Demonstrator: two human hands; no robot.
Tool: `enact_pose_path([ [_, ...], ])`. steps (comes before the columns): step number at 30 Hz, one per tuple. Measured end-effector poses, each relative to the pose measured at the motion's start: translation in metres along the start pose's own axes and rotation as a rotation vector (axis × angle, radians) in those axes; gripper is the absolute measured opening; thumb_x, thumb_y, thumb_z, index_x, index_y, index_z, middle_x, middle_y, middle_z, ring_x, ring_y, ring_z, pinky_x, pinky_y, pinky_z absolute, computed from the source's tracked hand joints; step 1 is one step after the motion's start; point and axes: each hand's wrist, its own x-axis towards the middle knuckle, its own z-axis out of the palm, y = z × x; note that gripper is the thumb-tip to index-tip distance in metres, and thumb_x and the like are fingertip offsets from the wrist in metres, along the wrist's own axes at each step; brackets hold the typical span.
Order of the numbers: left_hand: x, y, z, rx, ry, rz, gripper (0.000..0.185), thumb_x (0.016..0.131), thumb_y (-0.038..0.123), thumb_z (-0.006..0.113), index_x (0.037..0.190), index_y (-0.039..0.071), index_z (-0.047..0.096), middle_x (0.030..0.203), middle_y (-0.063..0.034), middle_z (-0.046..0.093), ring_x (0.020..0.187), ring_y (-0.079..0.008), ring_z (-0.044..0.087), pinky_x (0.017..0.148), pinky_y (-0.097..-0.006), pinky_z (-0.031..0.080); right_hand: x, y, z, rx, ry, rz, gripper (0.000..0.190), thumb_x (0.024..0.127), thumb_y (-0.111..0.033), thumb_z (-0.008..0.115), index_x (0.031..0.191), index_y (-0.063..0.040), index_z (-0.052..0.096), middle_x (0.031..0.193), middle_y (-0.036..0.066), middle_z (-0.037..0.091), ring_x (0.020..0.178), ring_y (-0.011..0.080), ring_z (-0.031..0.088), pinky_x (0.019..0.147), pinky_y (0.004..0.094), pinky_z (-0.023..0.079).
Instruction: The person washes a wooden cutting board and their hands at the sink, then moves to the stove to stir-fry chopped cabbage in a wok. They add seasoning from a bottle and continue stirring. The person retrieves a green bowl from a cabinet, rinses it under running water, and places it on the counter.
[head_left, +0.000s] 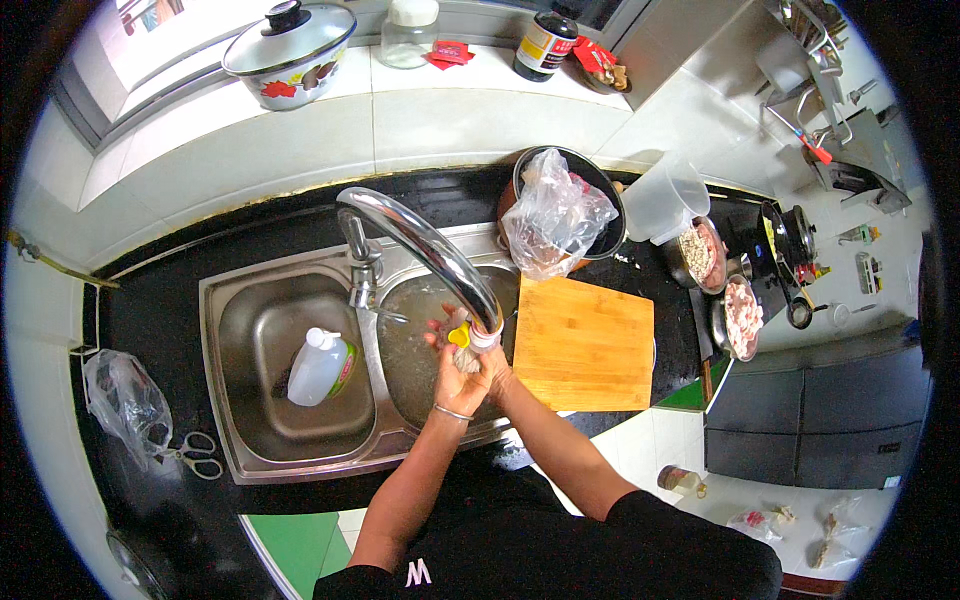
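Note:
Both hands are together over the right basin (409, 360) of a steel double sink, below the curved chrome faucet (420, 244). A small yellow plastic piece (458, 335) and a whitish round fitting (484, 340) show at the spout's mouth, just above my hands. My left hand (454, 382), with a bangle at the wrist, is wet, its fingertips spread past the spout. My right hand (493, 369) presses close beside it, mostly hidden. Something pale and greyish (466, 361) shows between them; whether it is an object or running water is unclear.
A wooden cutting board (585, 345) lies right of the sink, before a pot (615, 232) topped with a plastic bag (555, 217). Bowls of raw meat (741, 319) stand farther right. The left basin holds a white plastic bottle (319, 367). Scissors (196, 455) lie at left.

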Motion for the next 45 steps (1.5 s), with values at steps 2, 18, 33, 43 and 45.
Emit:
enact_pose_path([
  [2,0.007,0.009,-0.01,0.018,-0.16,-0.289,0.019,0.087,0.023,0.048,0.096,0.006,0.051,0.081,-0.0051,0.054,0.068,-0.0143,0.053,0.051,-0.024,0.046,0.017,-0.023,-0.077,0.002,-0.003,0.001,0.048,0.083,-0.026,0.058,0.125,-0.008,0.041,0.101,0.005,0.056,0.095,0.0189,0.055,0.082,0.0333,0.046],
  [18,0.026,0.035,-0.034,2.17,0.067,0.631,0.036,0.077,0.022,0.059,0.11,0.009,0.05,0.088,-0.0126,0.063,0.086,-0.0273,0.06,0.075,-0.0343,0.046,0.006,-0.006,0.011,-1.605,0.326,-0.24,0.045,0.076,-0.02,0.065,0.116,-0.008,0.048,0.108,0.007,0.058,0.1,0.0209,0.055,0.087,0.0324,0.043],
  [33,-0.01,0.016,0.021,1.174,0.245,-0.462,0.025,0.075,0.022,0.056,0.06,0.017,0.038,0.044,0.0044,0.03,0.031,-0.0074,0.026,0.032,-0.0243,0.017,0.012,-0.038,-0.012,-0.4,0.004,0.187,0.036,0.068,-0.005,0.069,0.1,-0.009,0.052,0.095,0.004,0.056,0.085,0.0182,0.054,0.067,0.0278,0.046],
  [43,0.009,0.016,0.001,2.574,0.221,0.524,0.036,0.071,0.021,0.059,0.103,0.006,0.053,0.078,-0.0237,0.06,0.075,-0.0413,0.058,0.065,-0.0482,0.047,0.017,-0.019,-0.023,-0.737,0.593,-0.581,0.014,0.074,-0.014,0.066,0.083,-0.007,0.058,0.074,0.002,0.059,0.066,0.0127,0.054,0.06,0.0268,0.045],
  [45,0.021,0.023,-0.008,2.575,0.053,0.589,0.041,0.071,0.02,0.059,0.108,0.007,0.05,0.085,-0.0229,0.06,0.078,-0.0404,0.058,0.067,-0.0479,0.047,0.014,-0.03,-0.006,-0.809,0.819,-0.63,0.013,0.076,-0.012,0.061,0.086,-0.008,0.053,0.071,0.002,0.053,0.062,0.0134,0.05,0.058,0.0268,0.044],
])
